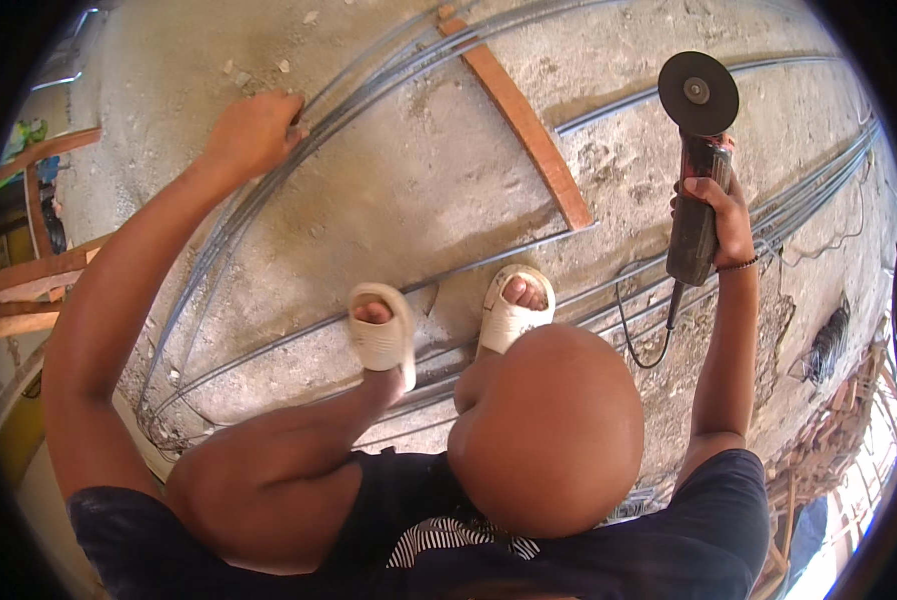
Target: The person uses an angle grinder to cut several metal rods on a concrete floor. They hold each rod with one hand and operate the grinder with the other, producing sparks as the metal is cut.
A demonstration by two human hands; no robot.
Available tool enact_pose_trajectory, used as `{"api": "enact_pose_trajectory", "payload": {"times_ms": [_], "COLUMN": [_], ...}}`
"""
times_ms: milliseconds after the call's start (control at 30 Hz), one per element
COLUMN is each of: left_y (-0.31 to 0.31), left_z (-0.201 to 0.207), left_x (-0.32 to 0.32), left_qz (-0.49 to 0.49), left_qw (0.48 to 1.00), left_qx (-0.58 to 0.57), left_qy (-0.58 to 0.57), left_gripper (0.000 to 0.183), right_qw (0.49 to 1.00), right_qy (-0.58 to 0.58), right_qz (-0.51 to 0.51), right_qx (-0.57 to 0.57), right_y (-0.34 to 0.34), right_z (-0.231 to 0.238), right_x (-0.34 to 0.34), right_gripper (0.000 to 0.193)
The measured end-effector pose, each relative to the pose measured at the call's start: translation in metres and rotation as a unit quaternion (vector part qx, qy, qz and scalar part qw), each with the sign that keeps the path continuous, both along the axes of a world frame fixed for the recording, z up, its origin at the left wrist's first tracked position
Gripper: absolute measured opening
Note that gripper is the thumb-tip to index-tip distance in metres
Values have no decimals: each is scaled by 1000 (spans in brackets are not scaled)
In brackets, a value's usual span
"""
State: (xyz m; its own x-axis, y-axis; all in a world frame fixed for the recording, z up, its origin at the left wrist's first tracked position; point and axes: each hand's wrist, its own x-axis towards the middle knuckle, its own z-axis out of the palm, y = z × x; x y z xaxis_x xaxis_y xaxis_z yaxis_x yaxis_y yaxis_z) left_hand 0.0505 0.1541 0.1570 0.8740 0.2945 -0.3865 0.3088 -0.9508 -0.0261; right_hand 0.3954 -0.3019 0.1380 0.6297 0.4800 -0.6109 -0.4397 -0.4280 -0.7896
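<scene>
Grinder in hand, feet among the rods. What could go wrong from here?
1. The disc shows no guard, and the right hand on the grinder is gloveless: a slip might cut.
2. Open sandals bare the toes, so sparks or a drop could hurt them.
3. The cord loops near rods; it may snag.

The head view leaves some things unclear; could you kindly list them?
In the head view:
Left hand: its back hides whether it grips the rods.
Grinder: the right hand covers part of its body.
Floor: partly hidden behind the right knee.
Some rods: cut off by the upper edge.
</scene>
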Motion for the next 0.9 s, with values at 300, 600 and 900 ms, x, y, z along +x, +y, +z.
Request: {"api": "enact_pose_trajectory", "payload": {"times_ms": [300, 600, 900], "left_y": [-33, -26, -79], "left_z": [-78, -144, -138], "left_x": [-17, -14, -25], "left_qz": [-25, -61, -37], "left_qw": [997, 968, 977], "left_qx": [53, 162, -73], "left_qy": [-41, -182, -196], "left_gripper": [32, 14, 26], "right_qw": [996, 992, 991], "right_qy": [-26, -101, -104], "right_qz": [27, 46, 70], "right_qx": [82, -63, -56], "right_y": [17, -11, 21], "right_z": [9, 38, 18], "right_x": [1, -5, -21], "right_gripper": [52, 64, 62]}}
